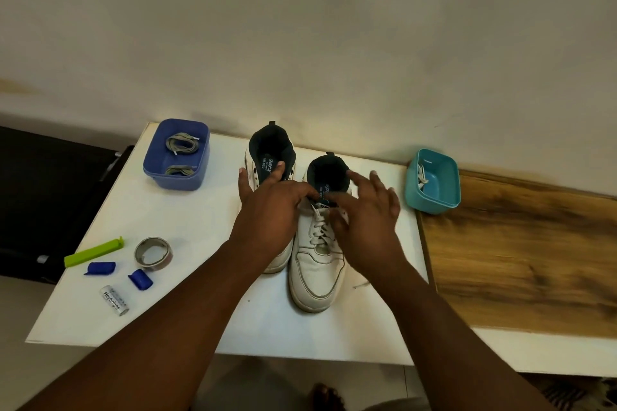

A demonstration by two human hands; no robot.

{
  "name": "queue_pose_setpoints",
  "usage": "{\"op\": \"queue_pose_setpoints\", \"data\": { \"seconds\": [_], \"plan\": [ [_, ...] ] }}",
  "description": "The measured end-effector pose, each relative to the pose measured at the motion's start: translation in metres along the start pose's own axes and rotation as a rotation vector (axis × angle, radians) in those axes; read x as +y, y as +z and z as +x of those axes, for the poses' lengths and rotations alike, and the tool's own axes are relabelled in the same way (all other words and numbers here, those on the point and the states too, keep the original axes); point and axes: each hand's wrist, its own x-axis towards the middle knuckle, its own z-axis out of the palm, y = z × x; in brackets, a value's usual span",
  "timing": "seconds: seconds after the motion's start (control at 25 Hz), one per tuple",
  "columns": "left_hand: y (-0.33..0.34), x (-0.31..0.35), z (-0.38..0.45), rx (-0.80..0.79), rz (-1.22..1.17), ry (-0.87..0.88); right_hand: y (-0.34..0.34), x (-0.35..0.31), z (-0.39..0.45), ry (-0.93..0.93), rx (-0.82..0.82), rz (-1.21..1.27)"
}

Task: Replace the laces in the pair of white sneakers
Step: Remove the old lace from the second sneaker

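Observation:
Two white sneakers stand side by side on the white table, toes toward me. The left sneaker is partly hidden under my left hand. The right sneaker carries a white lace through its eyelets. My left hand reaches across and pinches the top of the right sneaker's tongue. My right hand is blurred, its fingers spread over that sneaker's right side and its thumb at the upper lace rows. A blue box holds grey laces.
A teal box with a white lace in it stands to the right, on a wooden surface. Front left lie a green clip, a tape roll, two blue pieces and a battery. A wall rises behind.

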Motion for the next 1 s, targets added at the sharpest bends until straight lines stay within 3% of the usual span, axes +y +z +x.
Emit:
{"op": "queue_pose_setpoints", "data": {
  "seconds": [0.12,0.24,0.28,0.32,0.36,0.44,0.48,0.52,0.64,0.76,0.84,1.0],
  "plan": [
    [-0.001,-0.001,0.001,-0.007,0.024,0.014,0.001,-0.009,0.001,0.027,0.068,0.043],
    [0.000,-0.003,0.001,0.012,0.006,0.013,-0.020,0.025,-0.002,0.235,0.438,0.267],
    [0.001,-0.003,0.001,0.014,0.002,0.011,-0.030,0.039,-0.002,0.319,0.492,0.294],
    [0.001,-0.003,0.000,0.013,0.001,0.015,-0.039,0.049,-0.003,0.413,0.442,0.266],
    [0.002,-0.002,-0.001,0.017,-0.005,0.024,-0.046,0.053,-0.004,0.509,0.281,0.175],
    [0.005,0.002,-0.004,0.052,-0.028,0.046,-0.044,0.045,-0.009,0.617,-0.171,-0.080],
    [0.005,0.004,-0.006,0.062,-0.030,0.053,-0.039,0.041,-0.011,0.609,-0.306,-0.185],
    [0.006,0.007,-0.007,0.065,-0.019,0.060,-0.035,0.036,-0.011,0.557,-0.341,-0.257],
    [0.012,0.014,-0.010,0.076,0.032,0.096,-0.025,0.025,-0.006,0.208,-0.018,-0.153],
    [0.015,0.015,-0.010,0.083,0.078,0.095,-0.013,0.011,0.002,-0.059,-0.011,-0.051],
    [0.015,0.015,-0.009,0.107,0.082,0.097,-0.006,0.007,0.005,-0.106,-0.004,-0.097],
    [0.017,0.021,-0.012,0.139,0.147,0.074,-0.005,0.024,0.009,-0.098,0.063,0.131]
  ]
}}
